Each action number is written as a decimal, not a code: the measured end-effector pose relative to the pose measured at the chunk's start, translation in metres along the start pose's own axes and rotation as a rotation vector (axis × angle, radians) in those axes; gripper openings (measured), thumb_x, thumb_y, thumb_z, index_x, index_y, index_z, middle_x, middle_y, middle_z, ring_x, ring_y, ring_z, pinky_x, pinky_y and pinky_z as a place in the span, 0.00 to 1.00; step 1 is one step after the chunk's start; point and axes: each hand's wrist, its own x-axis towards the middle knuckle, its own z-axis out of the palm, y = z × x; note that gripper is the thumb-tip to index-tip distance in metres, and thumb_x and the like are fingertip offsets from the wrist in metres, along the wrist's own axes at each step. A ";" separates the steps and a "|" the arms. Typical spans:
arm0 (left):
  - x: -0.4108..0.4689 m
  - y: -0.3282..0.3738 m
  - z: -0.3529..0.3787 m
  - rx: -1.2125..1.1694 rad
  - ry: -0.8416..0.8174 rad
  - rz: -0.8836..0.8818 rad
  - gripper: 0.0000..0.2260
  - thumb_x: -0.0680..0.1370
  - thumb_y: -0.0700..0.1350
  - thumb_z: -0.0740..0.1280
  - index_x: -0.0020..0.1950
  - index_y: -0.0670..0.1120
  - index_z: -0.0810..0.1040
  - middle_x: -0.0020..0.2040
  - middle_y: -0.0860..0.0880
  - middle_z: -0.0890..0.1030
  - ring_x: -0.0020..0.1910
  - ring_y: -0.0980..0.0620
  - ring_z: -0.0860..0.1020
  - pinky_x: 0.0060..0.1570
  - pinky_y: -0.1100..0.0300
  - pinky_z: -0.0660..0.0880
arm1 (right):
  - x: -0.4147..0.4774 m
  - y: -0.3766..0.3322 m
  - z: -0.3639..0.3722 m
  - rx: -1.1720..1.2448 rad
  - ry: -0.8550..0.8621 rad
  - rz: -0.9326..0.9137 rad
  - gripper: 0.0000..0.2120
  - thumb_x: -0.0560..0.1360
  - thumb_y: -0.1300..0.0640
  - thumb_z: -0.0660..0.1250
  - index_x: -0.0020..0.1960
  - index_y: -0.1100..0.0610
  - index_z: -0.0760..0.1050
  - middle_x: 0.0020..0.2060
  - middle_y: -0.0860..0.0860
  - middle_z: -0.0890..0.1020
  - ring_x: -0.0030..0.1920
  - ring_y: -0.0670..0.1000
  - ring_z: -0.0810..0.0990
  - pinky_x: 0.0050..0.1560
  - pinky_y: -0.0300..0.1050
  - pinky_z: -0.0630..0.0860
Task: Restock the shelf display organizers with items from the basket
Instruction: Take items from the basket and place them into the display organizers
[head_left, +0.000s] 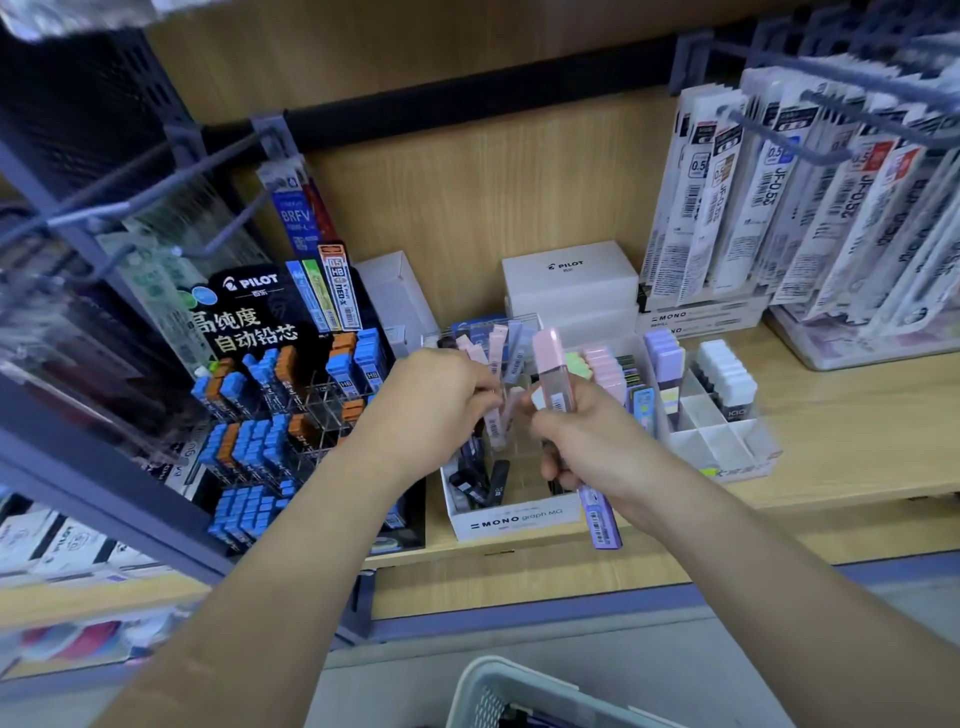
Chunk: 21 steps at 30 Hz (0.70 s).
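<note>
My left hand (439, 395) pinches a pale pink lead case (496, 423) above the clear compartments of the white MONO graph organizer (514, 517) on the wooden shelf. My right hand (576, 436) grips a bundle of lead cases: a pink one (553, 369) sticks up from the fist and a purple one (600, 517) points down. Several pastel cases (506, 345) stand in the organizer's back slots, and dark cases (475, 483) lie in its front row. The grey basket (498, 691) is at the bottom edge, below my arms.
A black PILOT lead display (260, 322) with blue and orange cases stands to the left. A white divided tray (722, 436) holds purple and white cases on the right. White PILOT boxes (569, 275) sit behind, and refill packs (810, 208) hang on hooks at upper right.
</note>
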 end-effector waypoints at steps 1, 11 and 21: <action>-0.001 -0.001 0.001 -0.008 -0.005 -0.001 0.08 0.78 0.48 0.67 0.51 0.49 0.84 0.47 0.49 0.83 0.49 0.48 0.79 0.50 0.52 0.75 | 0.001 0.001 0.002 -0.035 0.000 -0.008 0.09 0.76 0.65 0.59 0.51 0.53 0.73 0.29 0.50 0.75 0.25 0.47 0.72 0.25 0.39 0.65; -0.007 0.003 0.008 -0.044 -0.010 -0.070 0.11 0.78 0.47 0.67 0.59 0.51 0.80 0.46 0.49 0.83 0.49 0.49 0.79 0.49 0.56 0.75 | 0.003 -0.001 0.000 -0.098 -0.058 -0.006 0.11 0.76 0.66 0.59 0.54 0.53 0.73 0.20 0.44 0.72 0.22 0.47 0.71 0.22 0.35 0.65; -0.013 -0.004 -0.003 -0.275 -0.006 -0.239 0.12 0.73 0.49 0.74 0.56 0.52 0.82 0.37 0.53 0.81 0.38 0.56 0.78 0.42 0.67 0.73 | -0.005 -0.006 -0.011 0.114 -0.020 0.051 0.08 0.76 0.65 0.64 0.52 0.55 0.75 0.44 0.56 0.86 0.22 0.48 0.68 0.24 0.38 0.62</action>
